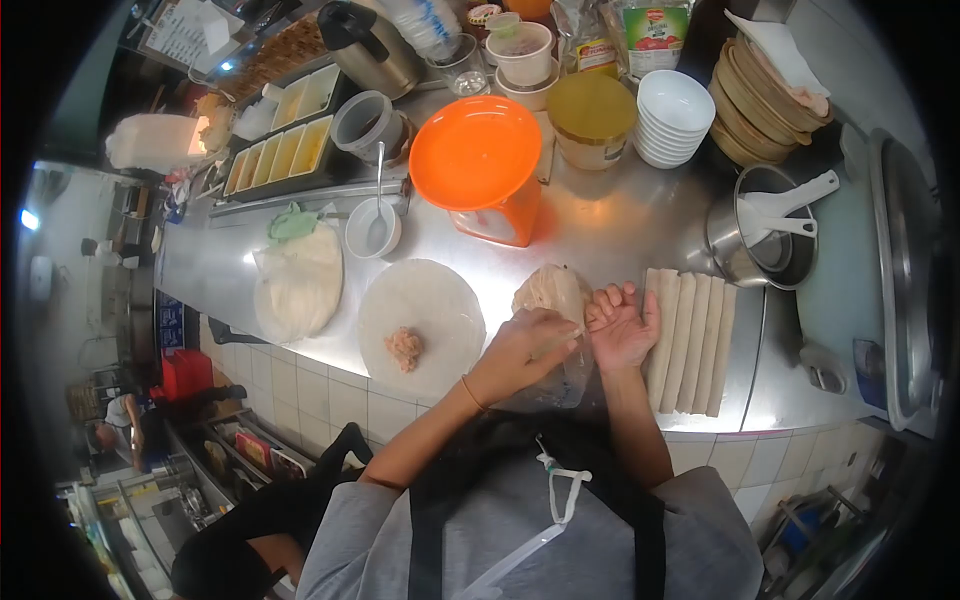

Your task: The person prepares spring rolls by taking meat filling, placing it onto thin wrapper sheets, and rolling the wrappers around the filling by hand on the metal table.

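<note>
A clear plastic bag of pale minced filling (548,290) lies on the steel counter in front of me. Across the bag reaches my left hand (530,348), its fingers closed together; what they hold, if anything, is hidden. My right hand (622,328) is palm up beside the bag, fingers apart and loosely curled, with nothing in the palm. Left of the bag, a round thin wrapper (440,310) lies flat, bearing a lump of minced filling (403,348) near its front. Several long pale rolls (685,340) lie side by side just right of my right hand.
A stack of wrappers (300,285) with a green cloth (292,223) sits left. Behind are a white bowl with a spoon (373,232), an orange scale (475,155), a yellow-lidded tub (590,115) and stacked white bowls (672,120). A steel pot (735,235) stands at right.
</note>
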A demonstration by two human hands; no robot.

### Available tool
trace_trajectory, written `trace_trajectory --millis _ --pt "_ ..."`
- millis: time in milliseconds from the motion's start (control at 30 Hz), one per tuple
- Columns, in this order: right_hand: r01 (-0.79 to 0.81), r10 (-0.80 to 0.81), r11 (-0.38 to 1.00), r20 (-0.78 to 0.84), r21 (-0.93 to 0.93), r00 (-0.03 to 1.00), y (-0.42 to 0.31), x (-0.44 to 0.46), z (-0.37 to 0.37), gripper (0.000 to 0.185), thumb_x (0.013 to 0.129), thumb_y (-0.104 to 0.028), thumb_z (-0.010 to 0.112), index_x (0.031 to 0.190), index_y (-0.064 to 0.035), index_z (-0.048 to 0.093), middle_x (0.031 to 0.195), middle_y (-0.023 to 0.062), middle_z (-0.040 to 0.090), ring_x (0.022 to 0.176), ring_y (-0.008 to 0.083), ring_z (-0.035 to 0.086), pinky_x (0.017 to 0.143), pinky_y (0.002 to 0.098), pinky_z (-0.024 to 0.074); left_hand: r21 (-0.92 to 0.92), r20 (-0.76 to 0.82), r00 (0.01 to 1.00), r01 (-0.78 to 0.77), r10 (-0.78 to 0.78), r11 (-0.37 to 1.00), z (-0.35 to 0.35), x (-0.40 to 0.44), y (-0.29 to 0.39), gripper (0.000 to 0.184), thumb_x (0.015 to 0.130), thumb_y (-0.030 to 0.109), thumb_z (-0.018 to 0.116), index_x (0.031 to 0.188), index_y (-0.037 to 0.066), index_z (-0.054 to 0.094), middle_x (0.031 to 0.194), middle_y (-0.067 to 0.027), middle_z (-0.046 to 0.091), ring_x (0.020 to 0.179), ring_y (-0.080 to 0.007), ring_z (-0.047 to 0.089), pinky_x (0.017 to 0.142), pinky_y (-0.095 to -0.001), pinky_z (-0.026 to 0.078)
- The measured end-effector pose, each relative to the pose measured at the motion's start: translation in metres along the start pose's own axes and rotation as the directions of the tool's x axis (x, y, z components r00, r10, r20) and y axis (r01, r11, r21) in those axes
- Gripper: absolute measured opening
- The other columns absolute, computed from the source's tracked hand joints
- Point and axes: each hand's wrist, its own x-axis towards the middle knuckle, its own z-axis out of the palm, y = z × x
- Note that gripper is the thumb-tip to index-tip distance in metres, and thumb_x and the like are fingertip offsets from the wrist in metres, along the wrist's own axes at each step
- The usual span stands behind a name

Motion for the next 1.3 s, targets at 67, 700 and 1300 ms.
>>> trace_trajectory --millis 67,700,1300 --pt "-0.015 0.015 0.999 0.004 -0.033 1.0 -0.003 0.002 0.001 0.031 0.092 -0.037 0.047 0.09 -0.0069 0.054 0.076 0.0056 0.044 0.07 0.0184 0.039 0.062 0.0299 0.0335 -0.008 -0.066 0.993 0.099 -0.099 0.995 -0.004 0.001 0.008 0.039 0.087 0.027 0.061 0.117 0.003 0.058 0.103 -0.0182 0.059 0.095 -0.0334 0.057 0.088 -0.0387 0.044" --pt "0.396 -0.314 0.828 0.256 -0.397 0.914 0.035 -0.09 0.043 0.024 0.091 -0.024 0.049 0.104 -0.005 0.052 0.084 0.0053 0.045 0.075 0.0163 0.04 0.064 0.0289 0.0361 0.066 -0.245 0.955 0.188 -0.166 0.98 -0.126 -0.125 -0.076 0.041 0.079 0.023 0.072 0.112 0.002 0.061 0.117 -0.0158 0.059 0.109 -0.0309 0.054 0.095 -0.038 0.043" --pt "0.515 0.364 -0.707 0.375 -0.485 0.852 0.26 -0.036 -0.035 0.048 0.071 -0.011 0.072 0.116 -0.0041 0.057 0.113 0.0149 0.06 0.105 0.0317 0.058 0.085 0.0359 0.0482 -0.01 -0.177 0.984 0.015 -0.017 1.0 -0.169 -0.197 -0.167 0.077 0.071 0.01 0.074 0.138 0.005 0.036 0.129 -0.0187 0.051 0.12 -0.0329 0.048 0.102 -0.0397 0.039"
